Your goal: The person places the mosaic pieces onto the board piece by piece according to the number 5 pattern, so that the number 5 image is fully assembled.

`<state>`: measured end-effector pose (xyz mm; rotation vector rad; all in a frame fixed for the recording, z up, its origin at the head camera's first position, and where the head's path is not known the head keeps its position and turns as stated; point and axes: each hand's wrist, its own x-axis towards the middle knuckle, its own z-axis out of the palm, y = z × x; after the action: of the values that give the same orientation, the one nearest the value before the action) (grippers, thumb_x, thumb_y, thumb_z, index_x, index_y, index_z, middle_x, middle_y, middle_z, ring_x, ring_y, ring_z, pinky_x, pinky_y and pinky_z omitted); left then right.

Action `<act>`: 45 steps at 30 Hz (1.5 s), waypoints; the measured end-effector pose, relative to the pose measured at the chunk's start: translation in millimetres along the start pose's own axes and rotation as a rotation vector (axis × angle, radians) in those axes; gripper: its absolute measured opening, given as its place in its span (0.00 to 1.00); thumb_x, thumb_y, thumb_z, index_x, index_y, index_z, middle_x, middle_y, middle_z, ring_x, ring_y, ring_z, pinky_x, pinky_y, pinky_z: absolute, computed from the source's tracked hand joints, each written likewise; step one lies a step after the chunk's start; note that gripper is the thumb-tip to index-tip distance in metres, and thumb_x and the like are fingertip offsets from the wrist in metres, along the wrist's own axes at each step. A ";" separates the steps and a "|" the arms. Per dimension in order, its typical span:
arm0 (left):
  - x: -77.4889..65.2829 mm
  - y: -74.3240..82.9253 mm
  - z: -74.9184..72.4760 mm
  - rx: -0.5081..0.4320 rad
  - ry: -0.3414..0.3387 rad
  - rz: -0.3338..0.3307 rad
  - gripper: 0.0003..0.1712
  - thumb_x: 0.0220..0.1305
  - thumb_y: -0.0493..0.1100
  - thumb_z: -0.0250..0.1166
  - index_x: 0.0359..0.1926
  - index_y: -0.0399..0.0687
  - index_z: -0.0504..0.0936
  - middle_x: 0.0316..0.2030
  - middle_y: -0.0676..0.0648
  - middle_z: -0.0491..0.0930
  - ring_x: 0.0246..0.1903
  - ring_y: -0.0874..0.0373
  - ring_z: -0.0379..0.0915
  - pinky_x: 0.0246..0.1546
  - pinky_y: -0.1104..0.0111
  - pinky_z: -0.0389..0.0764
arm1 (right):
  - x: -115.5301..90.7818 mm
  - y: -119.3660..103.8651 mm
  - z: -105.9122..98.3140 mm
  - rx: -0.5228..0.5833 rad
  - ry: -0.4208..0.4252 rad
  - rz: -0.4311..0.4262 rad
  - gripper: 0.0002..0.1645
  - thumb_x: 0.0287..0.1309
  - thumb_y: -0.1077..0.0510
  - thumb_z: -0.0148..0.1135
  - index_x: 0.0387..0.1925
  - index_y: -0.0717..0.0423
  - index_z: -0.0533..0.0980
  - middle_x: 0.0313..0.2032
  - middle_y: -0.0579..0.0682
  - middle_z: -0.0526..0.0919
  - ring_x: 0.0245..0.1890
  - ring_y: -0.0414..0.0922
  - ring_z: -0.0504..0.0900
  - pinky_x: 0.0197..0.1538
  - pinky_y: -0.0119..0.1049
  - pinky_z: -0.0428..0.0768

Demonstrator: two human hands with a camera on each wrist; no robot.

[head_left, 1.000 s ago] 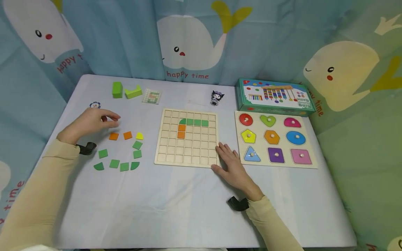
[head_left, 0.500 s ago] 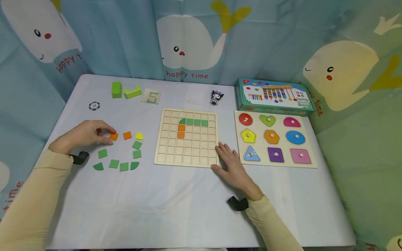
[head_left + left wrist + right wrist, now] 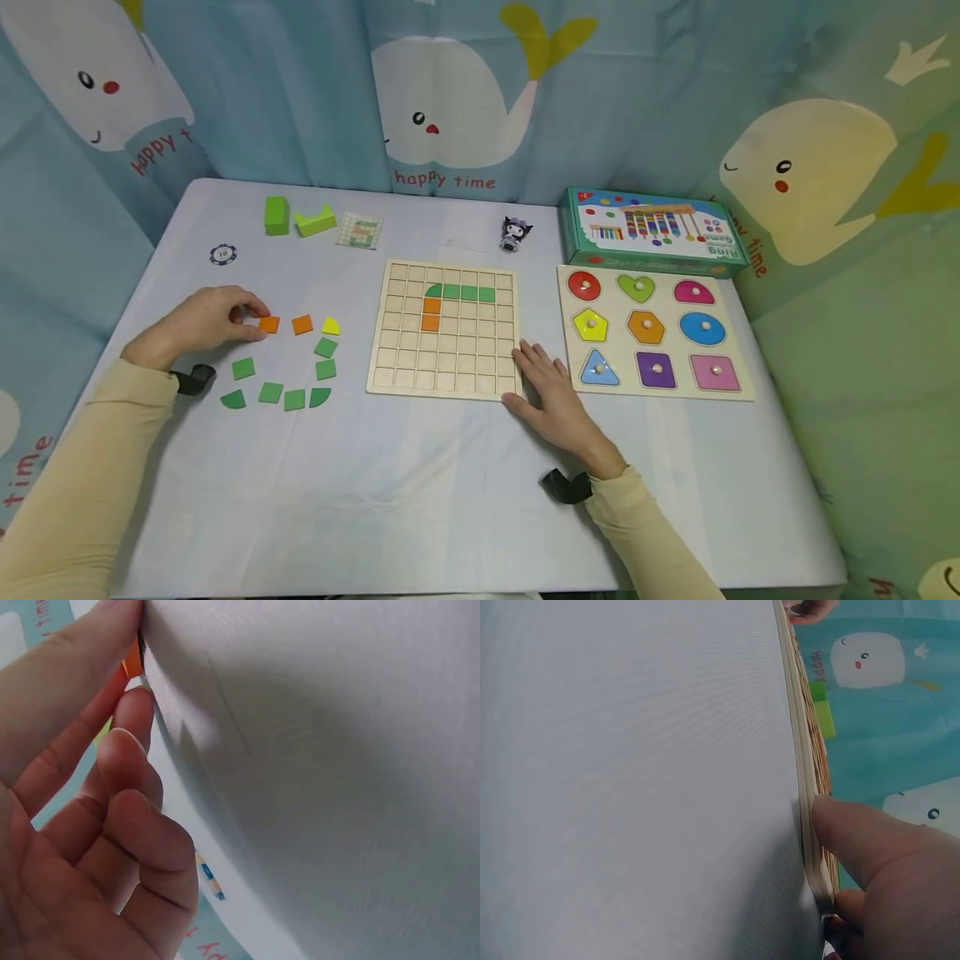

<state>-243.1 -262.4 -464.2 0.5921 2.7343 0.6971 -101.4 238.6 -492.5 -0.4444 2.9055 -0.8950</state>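
Note:
My left hand pinches an orange square tile between thumb and forefinger at the table's left. In the left wrist view a bit of that orange tile shows at the fingertips, the rest covered by the thumb. Beside it lie another orange square, a yellow quarter-round and several green tiles. The wooden grid board holds a green row and two orange squares. With fingers extended, my right hand rests at the board's lower right edge; its thumb touches the rim.
Right of the board lies a knobbed shape puzzle, with a green game box behind it. Along the back are a small figurine, a pattern card and green blocks. A round chip lies far left.
My left hand has come down and toward me from above the tiles and now has the left orange square between its fingertips. The right hand stays in place.

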 end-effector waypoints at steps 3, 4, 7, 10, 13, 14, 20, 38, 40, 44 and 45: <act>0.6 1.1 -1.8 0.001 0.004 -0.017 0.21 0.54 0.42 0.76 0.46 0.36 0.82 0.30 0.47 0.75 0.30 0.51 0.66 0.30 0.61 0.68 | 0.3 0.4 0.2 0.001 0.005 -0.008 0.44 0.63 0.47 0.65 0.72 0.61 0.59 0.73 0.56 0.54 0.74 0.53 0.46 0.69 0.57 0.40; 0.8 2.2 -3.0 0.001 0.005 -0.025 0.21 0.55 0.42 0.76 0.46 0.37 0.82 0.30 0.47 0.75 0.30 0.51 0.66 0.29 0.61 0.68 | 0.3 0.7 0.4 0.000 0.006 -0.011 0.44 0.63 0.47 0.65 0.72 0.62 0.59 0.73 0.56 0.54 0.74 0.53 0.46 0.69 0.57 0.40; 1.8 8.4 -7.4 0.003 0.021 -0.039 0.20 0.56 0.43 0.75 0.47 0.37 0.82 0.30 0.46 0.76 0.29 0.50 0.66 0.28 0.61 0.68 | 0.3 1.6 1.3 0.000 0.007 -0.016 0.44 0.63 0.47 0.65 0.72 0.62 0.59 0.73 0.56 0.54 0.74 0.54 0.46 0.69 0.58 0.40; 4.1 18.3 -10.0 0.010 0.045 -0.017 0.19 0.57 0.43 0.74 0.47 0.39 0.82 0.31 0.46 0.77 0.29 0.51 0.66 0.28 0.61 0.68 | -0.3 2.4 2.5 0.001 0.005 -0.011 0.44 0.63 0.47 0.65 0.72 0.61 0.59 0.73 0.56 0.54 0.74 0.54 0.46 0.69 0.58 0.40; 6.9 29.5 -9.9 0.017 0.067 0.037 0.19 0.57 0.43 0.74 0.47 0.40 0.83 0.32 0.47 0.79 0.29 0.52 0.66 0.27 0.62 0.67 | -1.3 2.7 3.4 0.007 0.005 -0.006 0.44 0.63 0.47 0.65 0.72 0.61 0.59 0.73 0.56 0.54 0.74 0.53 0.46 0.69 0.57 0.40; 7.8 33.3 -9.3 0.017 0.073 0.054 0.18 0.58 0.43 0.74 0.47 0.40 0.83 0.32 0.48 0.78 0.28 0.53 0.66 0.26 0.62 0.67 | -1.6 2.7 3.8 0.008 0.005 -0.006 0.44 0.63 0.47 0.65 0.72 0.61 0.59 0.73 0.56 0.54 0.74 0.53 0.45 0.69 0.57 0.40; 14.2 55.5 -4.9 0.008 0.079 0.114 0.17 0.59 0.45 0.73 0.46 0.42 0.84 0.30 0.49 0.77 0.27 0.54 0.65 0.24 0.64 0.66 | -1.7 2.5 5.5 0.007 0.003 -0.010 0.44 0.63 0.46 0.64 0.73 0.60 0.58 0.73 0.55 0.54 0.74 0.53 0.45 0.69 0.58 0.40; 66.7 130.8 23.1 -0.020 0.050 0.238 0.17 0.55 0.47 0.75 0.44 0.47 0.85 0.35 0.52 0.81 0.25 0.57 0.68 0.27 0.63 0.69 | 0.2 1.9 1.3 0.002 0.011 -0.015 0.44 0.63 0.48 0.65 0.72 0.62 0.59 0.73 0.56 0.54 0.74 0.53 0.46 0.69 0.57 0.40; 72.0 138.2 26.1 -0.025 0.047 0.266 0.17 0.56 0.48 0.75 0.44 0.48 0.85 0.35 0.52 0.81 0.24 0.58 0.68 0.27 0.64 0.70 | 0.3 2.1 1.5 0.001 0.012 -0.016 0.44 0.63 0.48 0.65 0.72 0.61 0.59 0.73 0.56 0.54 0.74 0.53 0.46 0.69 0.57 0.40; 83.2 151.7 34.3 -0.036 0.032 0.318 0.17 0.57 0.48 0.74 0.45 0.47 0.85 0.36 0.52 0.82 0.24 0.58 0.69 0.29 0.64 0.71 | 0.3 2.4 2.1 0.003 0.014 -0.020 0.44 0.63 0.48 0.65 0.72 0.61 0.59 0.73 0.55 0.54 0.74 0.53 0.46 0.69 0.57 0.40; 86.1 154.9 36.5 -0.036 0.030 0.330 0.17 0.57 0.49 0.74 0.45 0.47 0.85 0.37 0.52 0.82 0.24 0.58 0.69 0.29 0.64 0.71 | 0.3 2.4 2.3 0.003 0.014 -0.020 0.44 0.63 0.48 0.65 0.72 0.61 0.59 0.73 0.55 0.54 0.74 0.53 0.46 0.69 0.57 0.40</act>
<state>-257.0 -85.3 -429.7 1.0469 2.6704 0.8316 -101.9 239.2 -495.7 -0.4697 2.9164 -0.9089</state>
